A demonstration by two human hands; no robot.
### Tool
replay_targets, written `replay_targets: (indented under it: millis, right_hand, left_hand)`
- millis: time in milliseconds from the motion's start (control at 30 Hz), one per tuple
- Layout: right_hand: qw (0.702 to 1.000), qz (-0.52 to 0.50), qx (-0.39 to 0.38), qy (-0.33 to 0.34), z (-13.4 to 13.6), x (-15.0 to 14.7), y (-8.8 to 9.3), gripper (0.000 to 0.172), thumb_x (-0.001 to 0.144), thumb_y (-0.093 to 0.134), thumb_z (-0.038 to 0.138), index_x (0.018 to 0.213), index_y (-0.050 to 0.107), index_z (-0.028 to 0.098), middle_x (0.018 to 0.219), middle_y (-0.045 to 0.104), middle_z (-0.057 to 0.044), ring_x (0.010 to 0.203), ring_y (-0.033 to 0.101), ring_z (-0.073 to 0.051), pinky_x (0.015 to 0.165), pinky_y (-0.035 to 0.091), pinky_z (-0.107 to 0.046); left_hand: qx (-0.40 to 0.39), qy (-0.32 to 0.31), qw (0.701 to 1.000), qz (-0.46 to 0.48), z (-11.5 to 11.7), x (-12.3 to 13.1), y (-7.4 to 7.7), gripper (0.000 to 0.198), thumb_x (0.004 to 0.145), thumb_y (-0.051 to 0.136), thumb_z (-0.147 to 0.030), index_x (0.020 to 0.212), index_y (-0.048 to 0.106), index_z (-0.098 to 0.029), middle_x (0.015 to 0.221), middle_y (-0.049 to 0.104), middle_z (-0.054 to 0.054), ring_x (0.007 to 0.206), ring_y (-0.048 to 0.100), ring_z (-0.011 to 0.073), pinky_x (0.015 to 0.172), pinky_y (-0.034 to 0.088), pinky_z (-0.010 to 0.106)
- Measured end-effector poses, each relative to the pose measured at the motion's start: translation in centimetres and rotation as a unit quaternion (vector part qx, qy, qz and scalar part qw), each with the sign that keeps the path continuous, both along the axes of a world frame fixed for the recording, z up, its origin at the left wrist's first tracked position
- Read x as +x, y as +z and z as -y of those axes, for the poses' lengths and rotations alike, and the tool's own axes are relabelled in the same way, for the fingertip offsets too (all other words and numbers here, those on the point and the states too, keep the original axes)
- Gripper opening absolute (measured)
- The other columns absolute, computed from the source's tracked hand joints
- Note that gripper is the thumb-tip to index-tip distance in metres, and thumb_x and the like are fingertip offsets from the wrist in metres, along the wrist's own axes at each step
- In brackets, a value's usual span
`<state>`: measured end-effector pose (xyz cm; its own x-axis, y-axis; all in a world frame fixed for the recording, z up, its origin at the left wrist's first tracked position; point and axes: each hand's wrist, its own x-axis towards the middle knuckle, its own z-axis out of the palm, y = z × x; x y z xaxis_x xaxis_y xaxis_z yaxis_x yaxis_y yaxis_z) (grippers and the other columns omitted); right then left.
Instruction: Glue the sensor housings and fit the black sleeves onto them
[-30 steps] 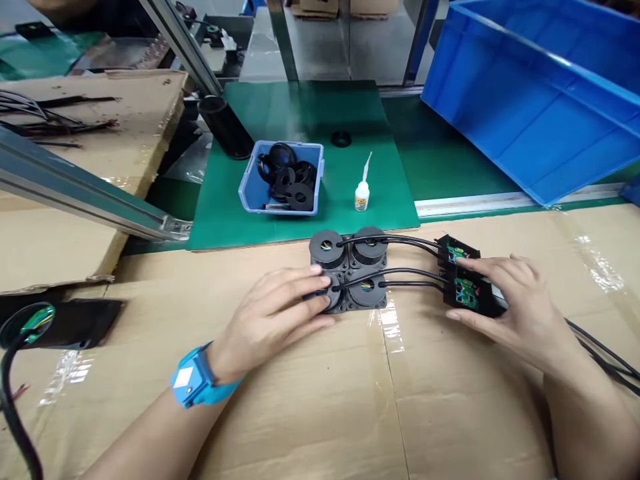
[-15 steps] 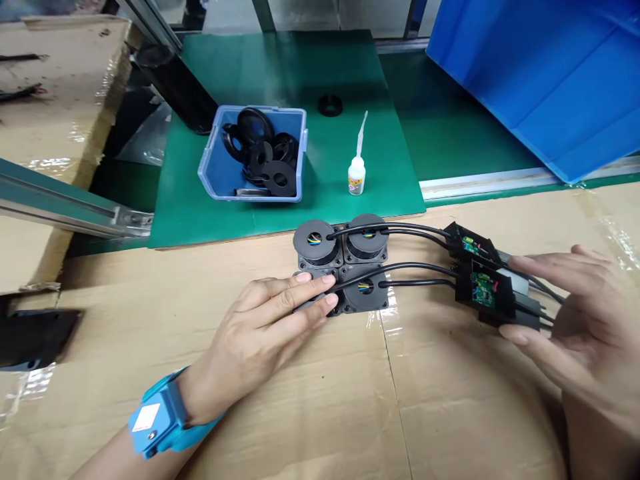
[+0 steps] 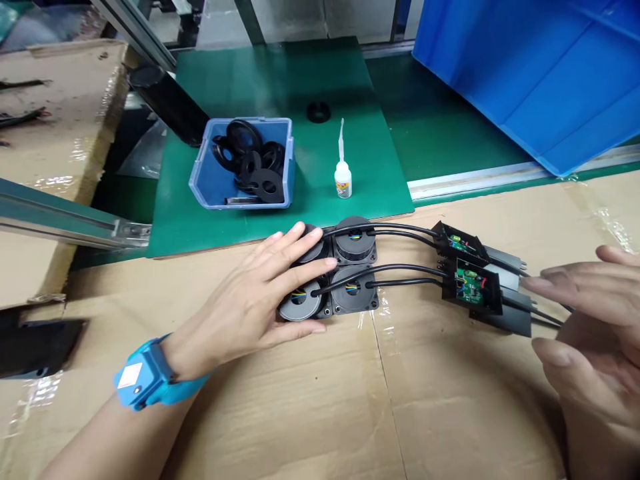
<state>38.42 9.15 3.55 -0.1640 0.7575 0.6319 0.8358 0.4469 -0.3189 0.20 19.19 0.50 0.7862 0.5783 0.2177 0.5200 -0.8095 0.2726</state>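
A block of round black coil units [image 3: 345,273] lies on the cardboard-covered bench, with black cables running right to open black boxes holding green circuit boards [image 3: 470,283]. My left hand [image 3: 255,300], with a blue wrist strap, rests flat on the left coil units, fingers stretched over the upper left one and thumb under the lower left one. My right hand [image 3: 590,320] hovers open just right of the boxes, fingers spread near the cables that leave them, holding nothing.
A small blue bin of black rings [image 3: 243,163] and a glue bottle [image 3: 343,180] stand on the green mat [image 3: 280,87], with a loose black ring [image 3: 319,111] behind. A large blue crate [image 3: 525,73] sits at the back right. An aluminium rail [image 3: 65,217] crosses the left.
My left hand has slid up from the lower left coil unit onto the upper left one. My right hand has drawn back to the right, away from the circuit boxes.
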Motion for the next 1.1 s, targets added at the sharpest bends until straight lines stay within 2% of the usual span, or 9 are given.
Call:
replay_targets:
  millis: [133,300,600,700,767,833,933,1033,1100]
  right_hand:
    - [1.0,-0.004,0.012,0.004,0.1,0.0,0.0,0.042,0.093,0.065,0.052,0.131,0.071,0.034,0.089,0.071,-0.007,0.086,0.068,-0.029,0.111,0.041,-0.058]
    - [1.0,0.001,0.006,-0.001,-0.3,-0.4,0.3,0.035,0.095,0.065,0.049,0.124,0.072,0.032,0.085,0.069,-0.006,0.083,0.068,-0.024,0.108,0.043,-0.056]
    - [0.977,-0.07,0.199,-0.037,0.3,-1.1,0.0,0.015,0.087,0.07,0.032,0.094,0.078,0.022,0.074,0.069,-0.005,0.071,0.066,-0.023,0.097,0.048,-0.052]
    - [0.989,-0.046,0.137,0.04,2.3,-3.4,1.5,0.023,0.079,0.076,0.021,0.102,0.077,0.027,0.079,0.072,-0.005,0.07,0.067,-0.025,0.083,0.052,-0.048]
    - [0.983,-0.064,0.042,0.165,4.4,-5.9,2.4,0.026,0.079,0.074,0.019,0.104,0.076,0.029,0.082,0.073,-0.006,0.072,0.068,-0.026,0.076,0.053,-0.045]
    - [0.935,-0.11,-0.116,0.318,7.2,-9.1,2.7,0.025,0.085,0.069,0.02,0.107,0.073,0.029,0.086,0.074,-0.005,0.081,0.07,-0.025,0.075,0.057,-0.039]
    - [0.763,-0.213,-0.376,0.48,11.8,-14.6,1.1,0.026,0.095,0.065,0.029,0.12,0.069,0.035,0.1,0.075,-0.002,0.095,0.072,-0.019,0.083,0.058,-0.031]
    - [0.584,-0.229,-0.593,0.504,15.4,-20.4,-2.5,0.037,0.096,0.064,0.051,0.13,0.068,0.034,0.127,0.071,-0.006,0.118,0.067,-0.025,0.104,0.051,-0.04]
    - [0.498,-0.216,-0.687,0.483,17.2,-24.3,-5.2,0.057,0.092,0.067,0.061,0.139,0.063,0.029,0.142,0.063,-0.01,0.134,0.057,-0.029,0.117,0.039,-0.047]
  left_hand:
    - [-0.004,0.017,1.0,-0.019,-0.3,0.7,0.4,0.079,0.095,0.06,-0.062,0.158,0.036,-0.023,0.17,0.03,0.013,0.158,0.028,0.0326,0.128,0.03,0.053]
    - [-0.006,0.038,0.999,0.0,0.3,0.9,-0.2,0.091,0.093,0.062,-0.063,0.164,0.021,-0.023,0.168,0.036,0.012,0.156,0.032,0.0334,0.128,0.028,0.055]
    - [-0.031,0.069,0.997,0.009,0.5,2.1,0.0,0.092,0.087,0.065,-0.068,0.16,0.035,-0.022,0.167,0.036,0.015,0.157,0.029,0.0358,0.129,0.017,0.06]
    - [-0.055,0.128,0.99,0.007,2.7,1.1,1.2,0.115,0.078,0.071,-0.075,0.164,0.023,-0.015,0.172,0.014,0.022,0.161,0.009,0.0402,0.129,0.015,0.061]
    - [-0.05,0.205,0.977,0.029,5.7,-1.1,2.0,0.102,0.088,0.063,-0.071,0.164,0.023,-0.016,0.173,0.005,0.022,0.162,0.004,0.0394,0.129,0.018,0.061]
    - [-0.027,0.302,0.95,0.07,10.3,-4.2,2.5,0.077,0.097,0.052,-0.065,0.159,0.035,-0.021,0.173,0.017,0.018,0.161,0.015,0.0348,0.128,0.024,0.056]
    - [0.018,0.477,0.869,0.134,19.1,-9.8,2.1,0.053,0.101,0.044,-0.061,0.138,0.057,-0.025,0.15,0.055,0.011,0.144,0.05,0.0259,0.122,0.037,0.046]
    - [0.051,0.629,0.759,0.16,27.4,-15.4,0.5,0.047,0.104,0.035,-0.057,0.116,0.06,-0.019,0.116,0.067,0.014,0.118,0.063,0.0284,0.108,0.049,0.049]
    - [0.046,0.698,0.695,0.167,31.7,-18.2,-1.0,0.048,0.101,0.036,-0.06,0.109,0.059,-0.019,0.108,0.066,0.015,0.113,0.064,0.0319,0.104,0.05,0.052]
